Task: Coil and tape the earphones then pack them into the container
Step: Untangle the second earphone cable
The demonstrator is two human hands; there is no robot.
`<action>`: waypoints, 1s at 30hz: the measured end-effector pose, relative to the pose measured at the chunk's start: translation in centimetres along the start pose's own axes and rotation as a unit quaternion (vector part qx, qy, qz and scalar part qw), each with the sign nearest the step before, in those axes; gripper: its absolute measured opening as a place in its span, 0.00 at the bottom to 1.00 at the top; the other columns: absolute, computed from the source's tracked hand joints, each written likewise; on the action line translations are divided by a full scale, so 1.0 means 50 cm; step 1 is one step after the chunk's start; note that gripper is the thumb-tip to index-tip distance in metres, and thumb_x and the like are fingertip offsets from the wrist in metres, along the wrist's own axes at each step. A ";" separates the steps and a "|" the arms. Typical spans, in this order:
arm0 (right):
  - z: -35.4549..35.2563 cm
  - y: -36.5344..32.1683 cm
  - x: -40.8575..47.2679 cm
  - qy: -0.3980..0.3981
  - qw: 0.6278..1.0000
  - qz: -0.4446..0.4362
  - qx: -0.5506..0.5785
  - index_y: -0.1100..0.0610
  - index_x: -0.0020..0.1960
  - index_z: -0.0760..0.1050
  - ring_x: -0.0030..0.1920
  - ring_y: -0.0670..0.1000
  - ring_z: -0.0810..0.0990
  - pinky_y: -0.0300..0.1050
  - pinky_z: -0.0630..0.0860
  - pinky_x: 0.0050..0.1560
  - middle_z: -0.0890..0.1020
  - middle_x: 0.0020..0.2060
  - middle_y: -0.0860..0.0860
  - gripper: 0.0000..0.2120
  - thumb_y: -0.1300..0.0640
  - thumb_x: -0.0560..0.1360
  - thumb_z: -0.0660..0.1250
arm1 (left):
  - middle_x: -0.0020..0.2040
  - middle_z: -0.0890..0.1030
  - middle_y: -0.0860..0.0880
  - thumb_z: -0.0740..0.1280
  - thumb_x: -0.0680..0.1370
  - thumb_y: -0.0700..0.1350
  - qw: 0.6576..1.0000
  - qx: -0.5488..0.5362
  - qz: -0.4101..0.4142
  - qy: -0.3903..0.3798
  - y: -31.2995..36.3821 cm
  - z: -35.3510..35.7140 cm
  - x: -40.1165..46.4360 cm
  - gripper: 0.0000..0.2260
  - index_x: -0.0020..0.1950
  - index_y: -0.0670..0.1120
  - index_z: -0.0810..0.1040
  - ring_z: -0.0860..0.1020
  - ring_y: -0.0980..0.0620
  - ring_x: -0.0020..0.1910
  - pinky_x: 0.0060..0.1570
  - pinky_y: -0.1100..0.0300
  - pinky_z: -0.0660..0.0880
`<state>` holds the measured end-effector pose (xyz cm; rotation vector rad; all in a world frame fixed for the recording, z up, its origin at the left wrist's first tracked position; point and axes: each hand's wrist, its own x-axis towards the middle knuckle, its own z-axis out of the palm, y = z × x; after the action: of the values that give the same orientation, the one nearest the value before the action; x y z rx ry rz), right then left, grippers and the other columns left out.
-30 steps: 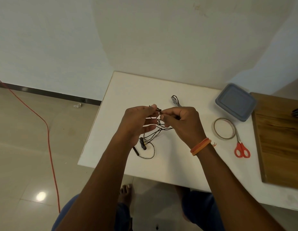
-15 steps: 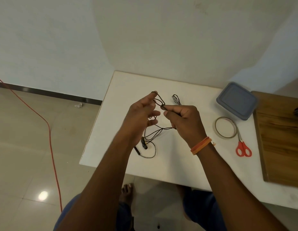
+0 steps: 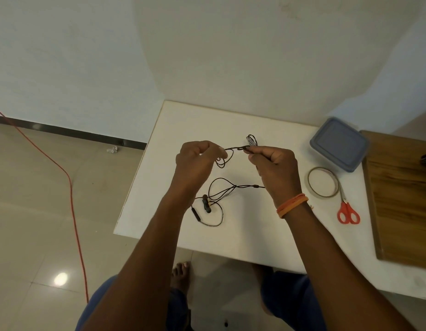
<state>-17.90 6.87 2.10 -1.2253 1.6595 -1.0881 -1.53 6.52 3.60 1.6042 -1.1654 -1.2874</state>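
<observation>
Black wired earphones (image 3: 221, 192) trail over the white table (image 3: 159, 187), earbuds and inline remote lying near the front left. My left hand (image 3: 195, 161) and my right hand (image 3: 274, 168) each pinch the cable above the table, a short stretch pulled straight between them, small loops hanging by the left fingers. A second coiled black bundle (image 3: 252, 140) lies just beyond my right hand. The grey lidded container (image 3: 338, 143) stands at the back right, lid on. A tape roll (image 3: 322, 182) lies flat beside it.
Red-handled scissors (image 3: 348, 211) lie right of the tape roll. A wooden board (image 3: 402, 199) covers the table's right side. An orange cable (image 3: 71, 192) runs across the tiled floor at left. My bare foot (image 3: 181, 273) shows under the table's front edge.
My hands have moved apart, left hand leftward and right hand rightward, drawing the cable straight between them. The slack on the table has stretched out toward my right wrist.
</observation>
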 end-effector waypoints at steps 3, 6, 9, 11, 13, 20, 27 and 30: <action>0.005 0.000 -0.004 -0.025 0.999 -0.011 -0.017 0.58 0.54 0.84 0.27 0.38 0.74 0.29 0.67 0.34 0.76 0.22 0.36 0.11 0.65 0.75 0.68 | 0.56 0.74 0.57 0.67 0.76 0.59 0.979 0.201 0.038 0.010 -0.015 0.009 -0.007 0.11 0.37 0.59 0.84 0.64 0.56 0.62 0.59 0.55 0.57; 0.011 -0.004 -0.009 -0.045 0.998 -0.031 -0.025 0.59 0.54 0.84 0.27 0.38 0.74 0.27 0.67 0.33 0.74 0.21 0.35 0.10 0.64 0.75 0.68 | 0.47 0.82 0.56 0.68 0.76 0.58 0.982 0.164 0.069 -0.060 -0.023 0.013 -0.005 0.11 0.37 0.56 0.84 0.77 0.55 0.53 0.55 0.51 0.71; 0.014 -0.009 -0.011 -0.051 0.998 -0.036 -0.024 0.61 0.53 0.84 0.27 0.38 0.74 0.28 0.67 0.33 0.73 0.21 0.35 0.10 0.65 0.75 0.68 | 0.38 0.83 0.55 0.73 0.74 0.50 0.983 0.148 0.105 -0.025 -0.033 0.020 -0.004 0.06 0.40 0.50 0.81 0.81 0.59 0.37 0.40 0.61 0.74; 0.013 -0.009 -0.012 -0.052 0.998 -0.029 -0.015 0.61 0.52 0.84 0.27 0.38 0.74 0.28 0.67 0.34 0.74 0.21 0.36 0.09 0.65 0.75 0.68 | 0.39 0.80 0.56 0.75 0.72 0.50 0.973 0.176 0.142 0.047 -0.033 0.023 -0.006 0.09 0.43 0.50 0.77 0.78 0.60 0.34 0.35 0.68 0.70; 0.013 -0.010 -0.013 -0.054 0.998 -0.023 -0.009 0.60 0.53 0.84 0.27 0.38 0.74 0.28 0.67 0.34 0.75 0.22 0.36 0.09 0.65 0.75 0.68 | 0.45 0.79 0.57 0.74 0.74 0.48 0.963 0.178 0.186 0.078 -0.031 0.022 -0.006 0.10 0.50 0.51 0.76 0.78 0.59 0.35 0.36 0.68 0.71; 0.012 -0.009 -0.012 -0.057 0.998 -0.016 -0.016 0.58 0.56 0.83 0.25 0.41 0.69 0.30 0.67 0.32 0.75 0.22 0.36 0.14 0.67 0.75 0.65 | 0.41 0.81 0.56 0.67 0.78 0.44 0.988 0.079 0.107 0.076 -0.019 0.023 -0.001 0.04 0.44 0.49 0.80 0.76 0.61 0.35 0.37 0.72 0.68; 0.011 -0.015 -0.019 -0.063 0.996 -0.045 -0.053 0.55 0.51 0.85 0.27 0.39 0.72 0.28 0.68 0.34 0.79 0.29 0.37 0.14 0.66 0.76 0.64 | 0.38 0.82 0.52 0.61 0.77 0.45 0.956 -0.259 -0.141 -0.007 0.011 -0.008 0.002 0.08 0.38 0.48 0.75 0.77 0.51 0.43 0.44 0.55 0.67; 0.009 -0.016 -0.019 -0.046 0.996 -0.052 -0.049 0.56 0.51 0.85 0.26 0.38 0.72 0.26 0.66 0.33 0.78 0.29 0.37 0.13 0.67 0.76 0.64 | 0.32 0.78 0.55 0.61 0.80 0.47 0.940 -0.293 -0.166 -0.059 0.005 -0.018 0.009 0.08 0.41 0.50 0.73 0.79 0.53 0.44 0.47 0.55 0.65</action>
<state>-17.05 7.55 2.81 -1.4189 1.6095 -1.0058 -0.66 6.05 3.90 1.3105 -0.4965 -1.7647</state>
